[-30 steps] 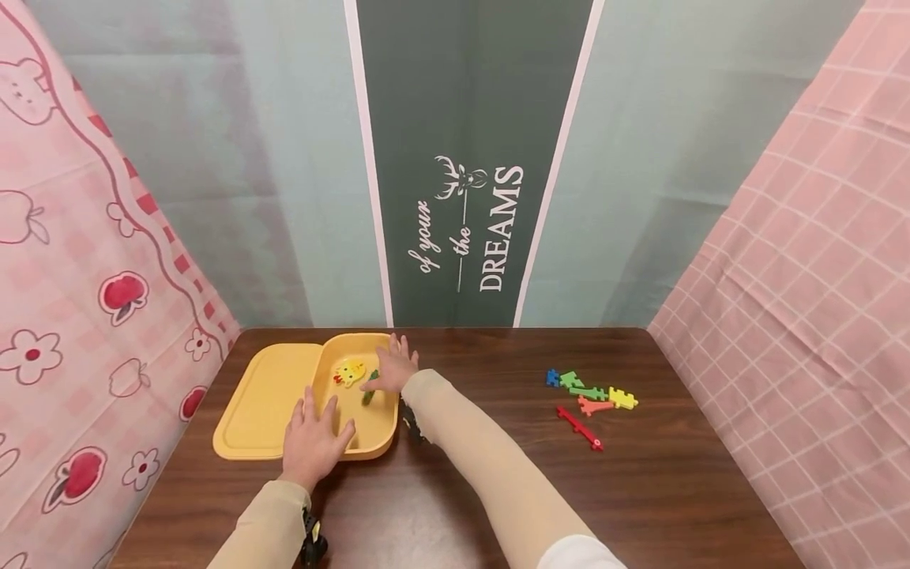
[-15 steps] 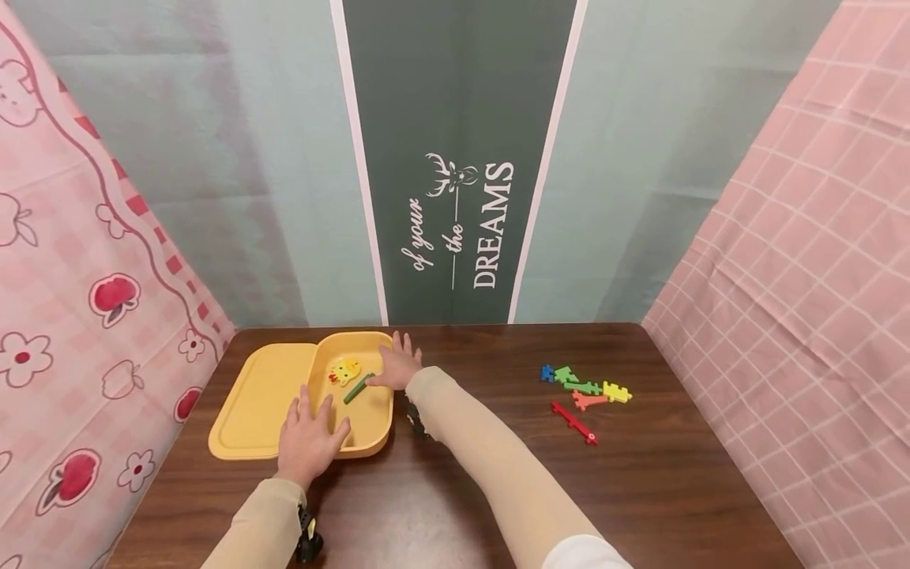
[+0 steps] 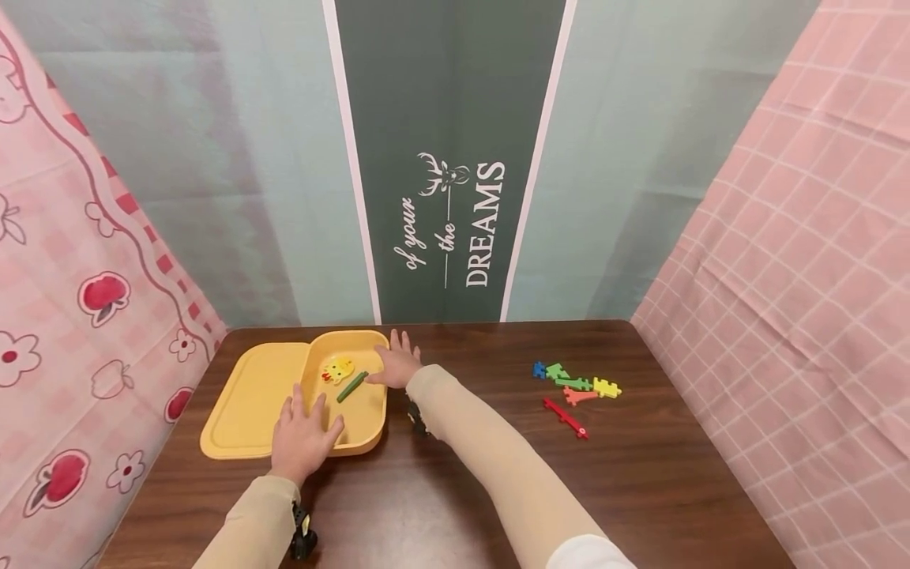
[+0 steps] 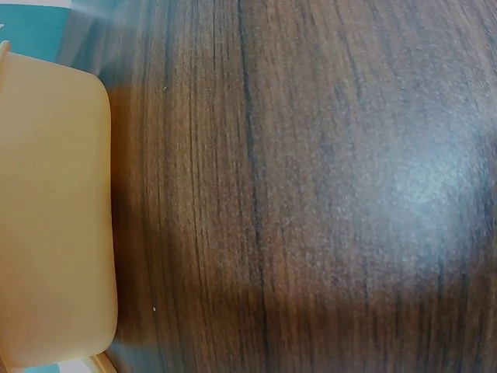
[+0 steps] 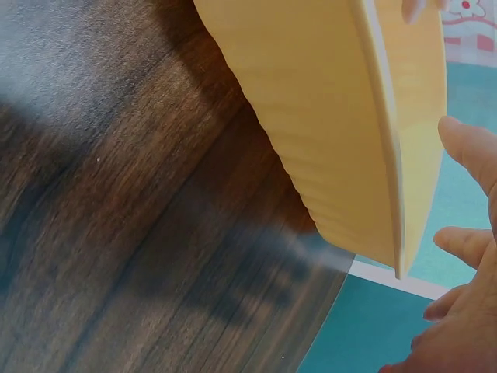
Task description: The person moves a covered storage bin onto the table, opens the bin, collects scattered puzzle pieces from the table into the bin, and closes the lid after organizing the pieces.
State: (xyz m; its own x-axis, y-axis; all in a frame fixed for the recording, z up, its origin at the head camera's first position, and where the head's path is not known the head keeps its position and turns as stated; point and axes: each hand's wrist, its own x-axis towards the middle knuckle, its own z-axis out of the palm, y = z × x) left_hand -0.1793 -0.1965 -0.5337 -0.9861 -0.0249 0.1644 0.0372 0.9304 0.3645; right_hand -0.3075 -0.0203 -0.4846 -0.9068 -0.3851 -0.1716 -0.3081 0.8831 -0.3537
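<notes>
A yellow box [image 3: 381, 415] stands at the table's left in the head view. In it lie a green stick [image 3: 352, 386] and a flat yellow animal-head piece [image 3: 337, 370] with red and green details. My left hand [image 3: 302, 438] is spread over the box's near left corner, fingers apart and nothing in them. My right hand [image 3: 400, 367] reaches over the right rim, its thumb close to the stick's upper end and the other fingers stretched forward. In the right wrist view the right hand [image 5: 466, 311] shows beside the box wall [image 5: 311, 116]. The left wrist view shows only the box's outer side [image 4: 54, 210] and tabletop.
A yellow lid [image 3: 256, 403] lies flat left of the box. Toward the table's right are several jigsaw-edged pieces: blue [image 3: 539, 370], green [image 3: 573, 384], yellow [image 3: 607, 387] and orange-red [image 3: 579, 396]. A long red strip [image 3: 565, 418] lies nearer. Curtains surround the brown table [image 3: 455, 474].
The green stick, earlier at the right hand's fingers, has come to lie slanted on the box floor. The right hand has let go of it and drawn slightly right. The left hand stays over the box.
</notes>
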